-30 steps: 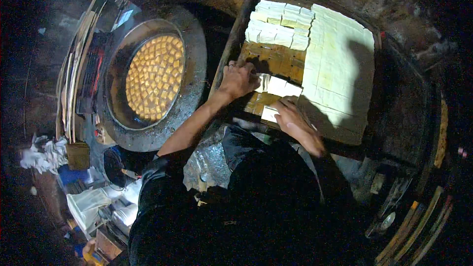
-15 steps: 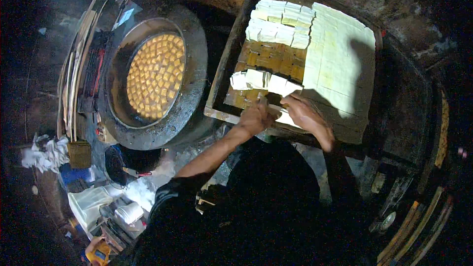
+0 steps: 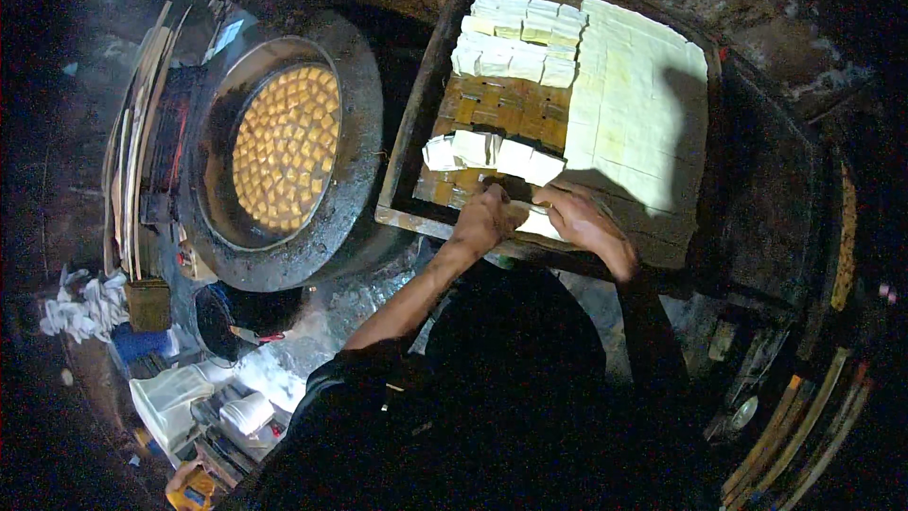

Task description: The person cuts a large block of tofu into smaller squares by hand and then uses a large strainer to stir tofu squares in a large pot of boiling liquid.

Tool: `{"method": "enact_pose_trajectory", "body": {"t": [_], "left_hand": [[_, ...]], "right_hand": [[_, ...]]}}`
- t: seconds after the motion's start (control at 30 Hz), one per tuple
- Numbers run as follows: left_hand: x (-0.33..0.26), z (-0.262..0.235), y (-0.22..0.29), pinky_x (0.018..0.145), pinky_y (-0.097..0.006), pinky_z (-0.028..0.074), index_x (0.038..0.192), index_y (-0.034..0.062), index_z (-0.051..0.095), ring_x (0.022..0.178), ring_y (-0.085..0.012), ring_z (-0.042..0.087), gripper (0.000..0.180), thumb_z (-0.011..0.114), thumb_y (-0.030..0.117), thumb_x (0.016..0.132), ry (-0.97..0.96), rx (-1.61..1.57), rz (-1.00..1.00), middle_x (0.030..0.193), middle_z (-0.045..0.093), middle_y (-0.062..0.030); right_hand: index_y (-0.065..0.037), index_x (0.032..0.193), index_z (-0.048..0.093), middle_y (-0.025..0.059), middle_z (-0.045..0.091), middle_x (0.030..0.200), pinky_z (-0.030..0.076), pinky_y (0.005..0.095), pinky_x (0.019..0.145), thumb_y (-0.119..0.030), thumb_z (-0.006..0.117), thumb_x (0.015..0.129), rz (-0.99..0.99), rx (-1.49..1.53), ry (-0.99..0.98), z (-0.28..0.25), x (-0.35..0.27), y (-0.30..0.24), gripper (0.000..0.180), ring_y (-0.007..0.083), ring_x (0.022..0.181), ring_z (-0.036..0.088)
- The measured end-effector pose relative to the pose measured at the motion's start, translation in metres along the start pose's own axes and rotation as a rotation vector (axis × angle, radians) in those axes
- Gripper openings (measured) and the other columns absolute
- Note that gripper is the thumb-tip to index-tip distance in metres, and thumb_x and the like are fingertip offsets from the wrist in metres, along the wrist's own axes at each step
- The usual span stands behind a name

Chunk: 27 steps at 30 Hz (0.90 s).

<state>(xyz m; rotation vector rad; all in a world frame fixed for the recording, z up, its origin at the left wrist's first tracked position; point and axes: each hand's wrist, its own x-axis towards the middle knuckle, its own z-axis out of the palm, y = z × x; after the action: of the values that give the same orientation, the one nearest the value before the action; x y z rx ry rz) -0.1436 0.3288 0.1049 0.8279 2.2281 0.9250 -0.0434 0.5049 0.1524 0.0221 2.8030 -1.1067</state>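
Note:
At the near edge of the wooden tray (image 3: 402, 218), my two hands meet over a white tofu strip (image 3: 541, 223). The curled fingers of my left hand (image 3: 485, 220) press at its left end. My right hand (image 3: 588, 227) is closed round its right side, thumb and fingers bent inward; its fingertips are partly hidden. Just beyond them a row of cut tofu pieces (image 3: 518, 157) leans across the tray's woven bamboo mat (image 3: 497, 106). More upright tofu rows (image 3: 515, 59) stand at the far left, and a scored tofu sheet (image 3: 629, 104) covers the right half.
To the left, a large round pan (image 3: 222, 132) holds many golden cubes (image 3: 288, 147) in a broad dark stove (image 3: 355, 180). Long wooden sticks (image 3: 128, 170) lean beyond it. White containers (image 3: 175, 397), a crumpled white cloth (image 3: 90, 308) and a red-handled tool (image 3: 255, 334) lie at lower left.
The whole view has shifted slightly, so the tray and pan sit further left. My left fingers have closed in against the tofu strip; my right hand stays at its right end.

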Motion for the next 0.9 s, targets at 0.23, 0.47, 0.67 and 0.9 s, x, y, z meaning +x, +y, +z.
{"method": "enact_pose_trajectory", "body": {"t": [0.23,0.47,0.67,0.9], "left_hand": [[0.000,-0.001,0.001,0.075,-0.041,0.050,0.106,0.0054,0.057,0.086,-0.0349,0.062,0.040,0.070,0.030,0.076,-0.033,0.015,0.001,0.091,0.064,-0.0194],[-0.001,0.001,0.040,0.065,-0.045,0.050,0.110,-0.0036,0.043,0.082,-0.0367,0.063,0.052,0.064,0.031,0.078,0.007,0.401,0.108,0.083,0.062,-0.0220],[-0.015,-0.031,0.010,0.063,-0.045,0.050,0.109,-0.0002,0.049,0.081,-0.0362,0.062,0.045,0.065,0.027,0.077,0.133,0.317,0.363,0.085,0.062,-0.0201],[0.019,-0.109,0.069,0.075,-0.041,0.048,0.103,0.0032,0.055,0.091,-0.0358,0.061,0.035,0.069,0.022,0.078,0.024,0.035,0.241,0.091,0.063,-0.0196]], "right_hand": [[-0.004,0.098,0.058,0.0164,0.059,0.096,0.046,0.0431,0.081,-0.004,0.053,0.078,-0.070,-0.136,-0.089,-0.006,0.007,0.002,0.021,0.0358,0.094,0.056],[-0.005,0.096,0.060,0.0140,0.061,0.095,0.047,0.0415,0.082,-0.004,0.056,0.076,-0.096,-0.068,-0.048,-0.010,0.013,0.011,0.021,0.0345,0.095,0.057],[-0.004,0.101,0.060,0.0118,0.059,0.100,0.044,0.0370,0.088,-0.003,0.055,0.074,-0.203,-0.153,-0.127,-0.013,0.011,-0.006,0.027,0.0314,0.103,0.054],[-0.007,0.113,0.056,0.0039,0.051,0.120,0.035,0.0452,0.099,-0.012,0.054,0.077,-0.666,-0.484,-0.333,0.011,0.020,-0.001,0.036,0.0214,0.127,0.037]]}}
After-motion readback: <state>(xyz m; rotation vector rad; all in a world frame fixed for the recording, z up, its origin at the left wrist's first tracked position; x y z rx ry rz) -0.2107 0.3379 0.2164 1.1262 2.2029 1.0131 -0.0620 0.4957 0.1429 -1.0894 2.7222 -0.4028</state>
